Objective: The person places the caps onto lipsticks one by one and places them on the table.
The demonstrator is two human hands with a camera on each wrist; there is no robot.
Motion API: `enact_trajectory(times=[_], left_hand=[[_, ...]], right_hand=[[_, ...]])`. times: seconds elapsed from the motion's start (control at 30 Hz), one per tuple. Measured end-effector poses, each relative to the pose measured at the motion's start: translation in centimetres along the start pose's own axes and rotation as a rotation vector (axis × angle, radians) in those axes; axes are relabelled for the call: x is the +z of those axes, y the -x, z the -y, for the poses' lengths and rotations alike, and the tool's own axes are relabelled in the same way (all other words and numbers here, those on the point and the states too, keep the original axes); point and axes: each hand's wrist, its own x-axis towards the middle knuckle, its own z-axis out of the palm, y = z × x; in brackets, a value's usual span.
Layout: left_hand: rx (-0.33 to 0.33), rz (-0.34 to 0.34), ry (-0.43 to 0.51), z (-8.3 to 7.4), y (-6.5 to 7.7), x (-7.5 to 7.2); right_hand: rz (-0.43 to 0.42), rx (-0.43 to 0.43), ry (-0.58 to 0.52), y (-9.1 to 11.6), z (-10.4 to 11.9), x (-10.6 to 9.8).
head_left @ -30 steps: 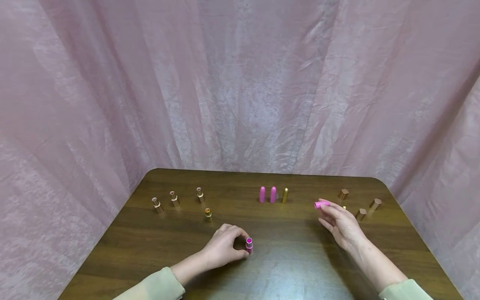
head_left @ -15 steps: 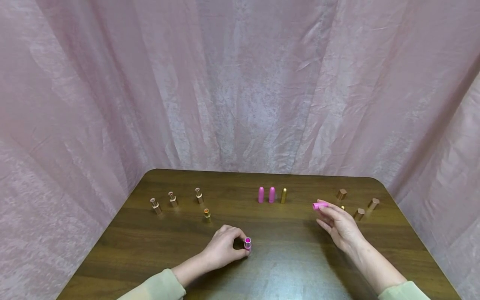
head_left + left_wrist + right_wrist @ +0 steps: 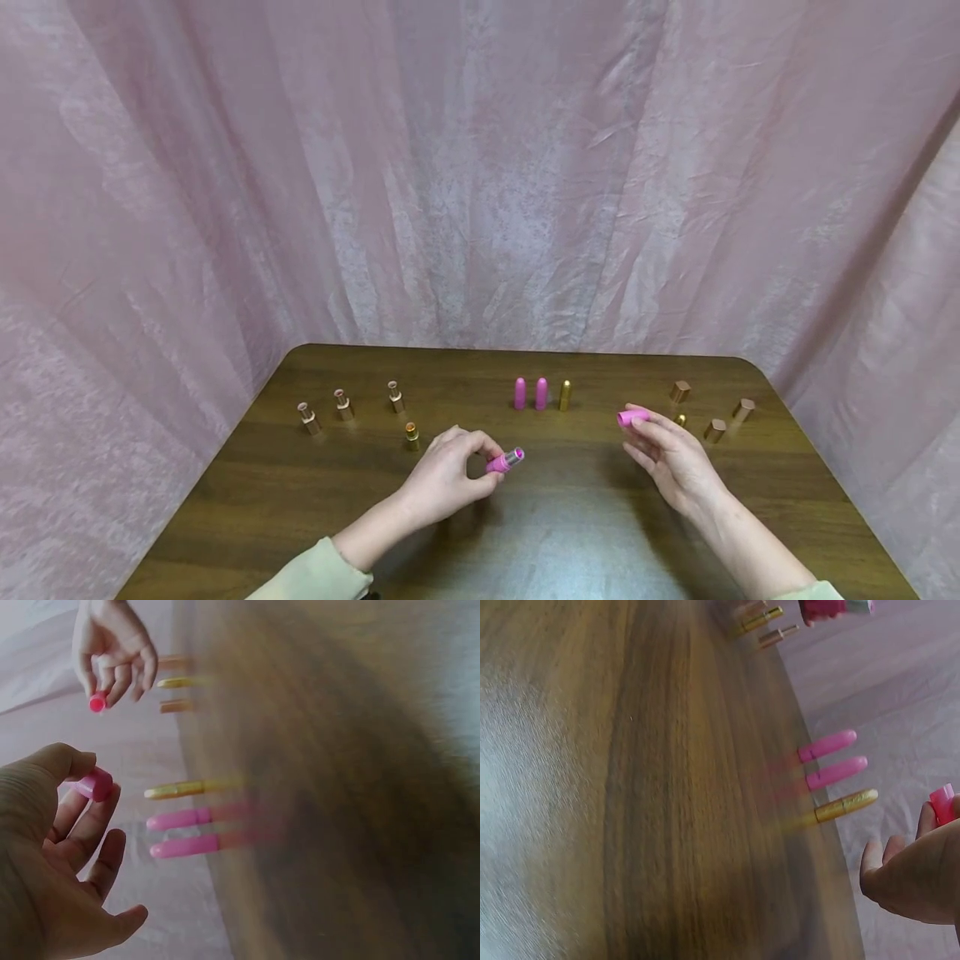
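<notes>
Between thumb and fingers, my left hand (image 3: 450, 475) pinches a pink lipstick base (image 3: 501, 462), tilted so its silver collar points right and up, above the table. In the left wrist view the pink end of that base (image 3: 96, 784) shows in the grip. Over on the right, my right hand (image 3: 678, 458) holds a pink lipstick cap (image 3: 632, 417) by its side, its hollow end facing left. The right wrist view shows this pink cap (image 3: 943, 804) at the frame's edge, partly hidden by the hand. A wide gap separates the two pieces.
Two closed pink lipsticks (image 3: 530, 394) and a gold one (image 3: 565, 396) stand at the back middle. Several uncapped bases (image 3: 343, 405) stand at left, including a gold one (image 3: 412, 436). Bronze caps (image 3: 715, 430) and a gold cap (image 3: 680, 420) stand behind my right hand on the wooden table (image 3: 570, 533).
My left hand has lifted the pink base off the table and tipped it from upright toward the right. My right hand, with the cap, has shifted slightly left.
</notes>
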Motion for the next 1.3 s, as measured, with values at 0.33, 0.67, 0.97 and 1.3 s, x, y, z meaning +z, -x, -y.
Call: enact_trajectory(times=[0.33, 0.67, 0.97, 1.3], left_hand=[[0.038, -0.069, -0.001, -0.3, -1.7, -0.3], [0.024, -0.041, -0.019, -0.7, -4.0, -0.6], [0.039, -0.018, -0.067, -1.2, -6.1, -0.4], [0.032, -0.01, -0.067, -1.8, -6.8, -0.1]], right_hand=[[0.005, -0.023, -0.047, 0.6, -0.9, 0.9], [-0.117, -0.01, -0.076, 0.9, -1.3, 3.7], [-0.191, 0.023, -0.085, 0.2, -2.4, 6.3], [-0.15, -0.009, -0.091, -0.2, -3.2, 7.6]])
